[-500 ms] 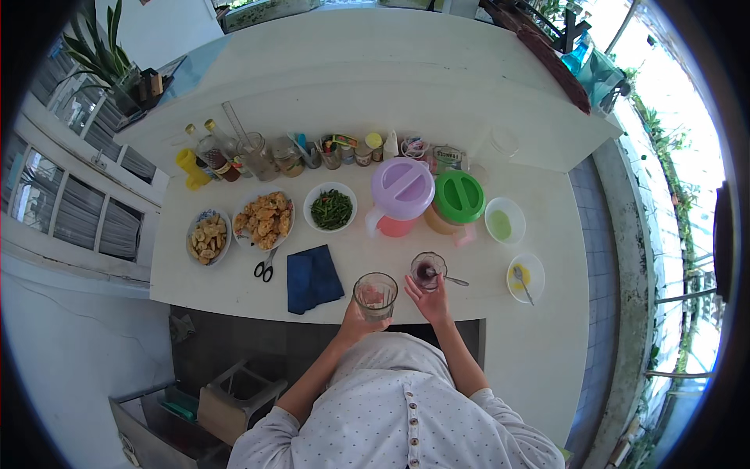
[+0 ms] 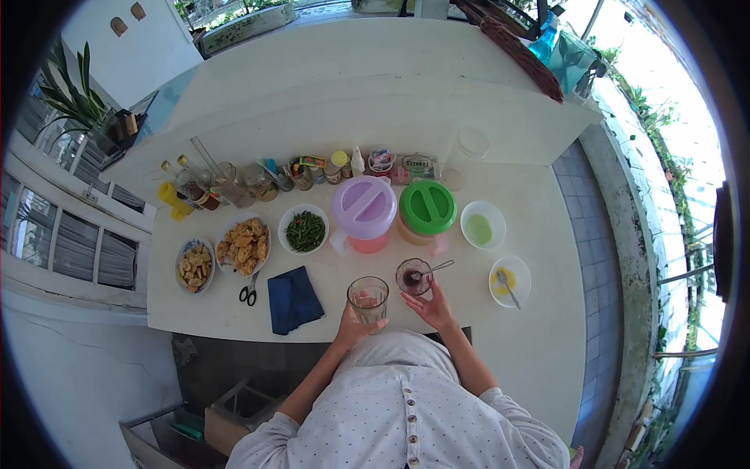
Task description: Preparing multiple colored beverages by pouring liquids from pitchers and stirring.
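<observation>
My left hand (image 2: 355,327) is closed around a clear drinking glass (image 2: 368,295), held upright at the near edge of the counter; it looks empty. My right hand (image 2: 431,308) is open, its fingers spread against the near side of a small glass bowl (image 2: 404,267); whether they touch it I cannot tell. Dark red stuff lies in that bowl, and a metal spoon (image 2: 442,266) leans in it with its handle to the right. Beyond stand a pitcher with a lilac lid (image 2: 364,205) and pink contents, and one with a green lid (image 2: 427,206).
To the right are a bowl with pale green stuff (image 2: 466,228) and a bowl with yellow stuff (image 2: 522,291) and a spoon. At left lie a folded blue cloth (image 2: 294,301), scissors (image 2: 248,294), fried food (image 2: 244,245) and green beans (image 2: 305,231). Bottles and jars (image 2: 260,181) line the back.
The spoon handle in the small bowl has swung from pointing right and nearer to right and farther. My left hand still holds the glass. The whole view has shifted and tilted slightly.
</observation>
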